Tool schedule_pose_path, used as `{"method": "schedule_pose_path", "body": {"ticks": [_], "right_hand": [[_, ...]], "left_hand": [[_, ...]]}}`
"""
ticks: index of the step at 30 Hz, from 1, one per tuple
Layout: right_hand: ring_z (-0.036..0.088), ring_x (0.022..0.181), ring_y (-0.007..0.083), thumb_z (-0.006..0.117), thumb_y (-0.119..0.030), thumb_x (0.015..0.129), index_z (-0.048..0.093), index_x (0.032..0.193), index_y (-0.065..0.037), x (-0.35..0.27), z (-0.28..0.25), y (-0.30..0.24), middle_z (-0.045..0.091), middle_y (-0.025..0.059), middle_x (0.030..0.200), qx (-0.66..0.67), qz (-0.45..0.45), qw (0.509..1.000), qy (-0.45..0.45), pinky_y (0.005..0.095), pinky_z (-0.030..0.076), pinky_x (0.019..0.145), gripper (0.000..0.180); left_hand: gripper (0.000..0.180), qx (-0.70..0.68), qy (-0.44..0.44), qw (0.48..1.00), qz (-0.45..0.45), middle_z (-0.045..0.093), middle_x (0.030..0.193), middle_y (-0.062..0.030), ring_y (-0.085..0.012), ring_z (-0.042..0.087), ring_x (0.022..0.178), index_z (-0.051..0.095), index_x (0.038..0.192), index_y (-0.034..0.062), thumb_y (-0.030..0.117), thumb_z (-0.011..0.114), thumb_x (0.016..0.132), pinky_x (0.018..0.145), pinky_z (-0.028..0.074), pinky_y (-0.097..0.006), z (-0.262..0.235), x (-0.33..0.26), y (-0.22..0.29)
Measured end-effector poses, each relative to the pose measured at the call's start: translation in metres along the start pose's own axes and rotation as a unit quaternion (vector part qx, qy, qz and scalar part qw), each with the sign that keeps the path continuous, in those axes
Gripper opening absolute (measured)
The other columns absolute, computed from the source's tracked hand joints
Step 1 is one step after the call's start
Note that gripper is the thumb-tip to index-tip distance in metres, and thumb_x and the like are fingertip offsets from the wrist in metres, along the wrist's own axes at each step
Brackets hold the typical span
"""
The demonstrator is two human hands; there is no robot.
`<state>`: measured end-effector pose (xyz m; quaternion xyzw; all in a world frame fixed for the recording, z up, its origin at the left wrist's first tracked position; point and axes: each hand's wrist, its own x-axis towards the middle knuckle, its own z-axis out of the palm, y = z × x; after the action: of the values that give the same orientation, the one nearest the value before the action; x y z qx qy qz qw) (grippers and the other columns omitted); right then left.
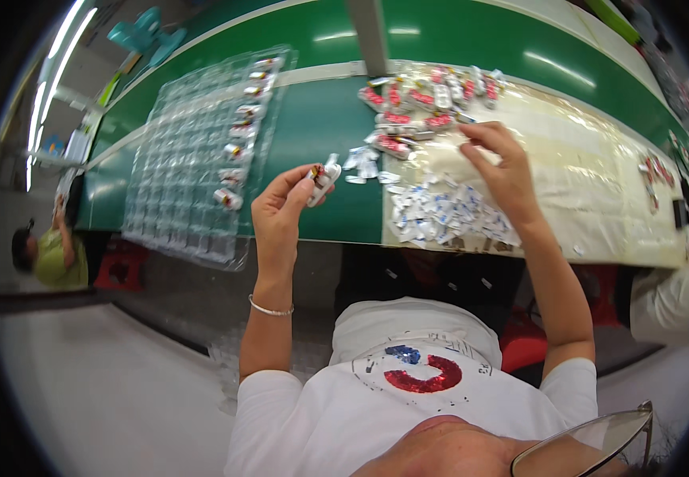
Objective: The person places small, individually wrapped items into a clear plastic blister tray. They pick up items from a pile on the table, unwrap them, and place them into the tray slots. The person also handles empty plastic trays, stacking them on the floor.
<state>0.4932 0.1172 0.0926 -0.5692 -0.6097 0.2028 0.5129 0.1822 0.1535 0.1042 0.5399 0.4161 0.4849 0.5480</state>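
Note:
My left hand [285, 208] pinches a small white piece with dark red and yellow parts [325, 181] between thumb and fingers, above the green tabletop. It looks like a wired pack, but its exact kind is too small to make out. My right hand [506, 168] is raised over the cream sheet, its thumb and index finger apart with nothing visible between them. Just beyond it lies a heap of similar white-and-red pieces [422, 98]. Small white-and-blue slips [448, 213] are strewn on the near side of the sheet, and a few white slips [362, 163] lie between my hands.
A clear plastic tray [181, 151] with many pockets sits on the left; its right column holds several of the pieces. The cream sheet [575, 187] covers the bench's right part. A post [369, 40] stands at the back. Other people sit at far left and right.

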Motion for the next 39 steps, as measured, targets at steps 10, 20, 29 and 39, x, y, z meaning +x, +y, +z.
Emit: {"method": "schedule_pose_path", "body": {"ticks": [10,20,29,39], "right_hand": [[0.061,0.081,0.0225,0.068,-0.013,0.086,0.067,0.107,-0.003,0.035,-0.005,0.051,0.062,0.0106,0.095,-0.252,0.044,0.965,-0.053,0.0341,0.049,0.074,0.023],[0.061,0.082,0.0069,0.062,-0.011,0.094,0.067,0.110,0.000,0.032,-0.026,0.068,0.067,0.0021,0.093,0.068,0.126,0.989,0.031,0.0227,0.051,0.074,0.021],[0.063,0.079,0.0087,0.059,-0.011,0.096,0.062,0.123,-0.003,0.030,-0.031,0.043,0.066,0.0039,0.097,0.271,0.184,0.942,0.066,0.0266,0.057,0.079,0.028],[0.066,0.082,0.0111,0.064,-0.013,0.094,0.065,0.113,0.001,0.007,-0.042,0.027,0.067,0.0062,0.096,0.317,0.209,0.925,0.032,0.0284,0.057,0.084,0.024]], "left_hand": [[0.019,0.334,0.211,0.912,0.114,0.070,0.091,-0.0035,-0.0069,0.061,0.079,0.070,0.105,-0.0012,0.010,0.064,0.090,0.071,0.049,-0.022,-0.145,0.011,0.014],[0.019,0.506,-0.001,0.858,0.088,0.062,0.095,-0.0066,-0.0164,0.058,0.082,0.069,0.100,0.0020,0.006,0.064,0.082,0.074,0.047,-0.030,-0.175,-0.006,0.039],[0.019,0.627,-0.050,0.765,0.141,0.064,0.100,-0.0099,-0.0286,0.060,0.100,0.068,0.101,0.0018,0.002,0.063,0.083,0.103,0.036,-0.041,-0.159,-0.012,0.033],[0.032,0.395,-0.083,0.902,0.154,0.066,0.116,-0.0110,-0.0207,0.062,0.109,0.065,0.117,0.0024,0.001,0.065,0.086,0.097,0.045,-0.033,-0.030,0.011,0.034]]}}
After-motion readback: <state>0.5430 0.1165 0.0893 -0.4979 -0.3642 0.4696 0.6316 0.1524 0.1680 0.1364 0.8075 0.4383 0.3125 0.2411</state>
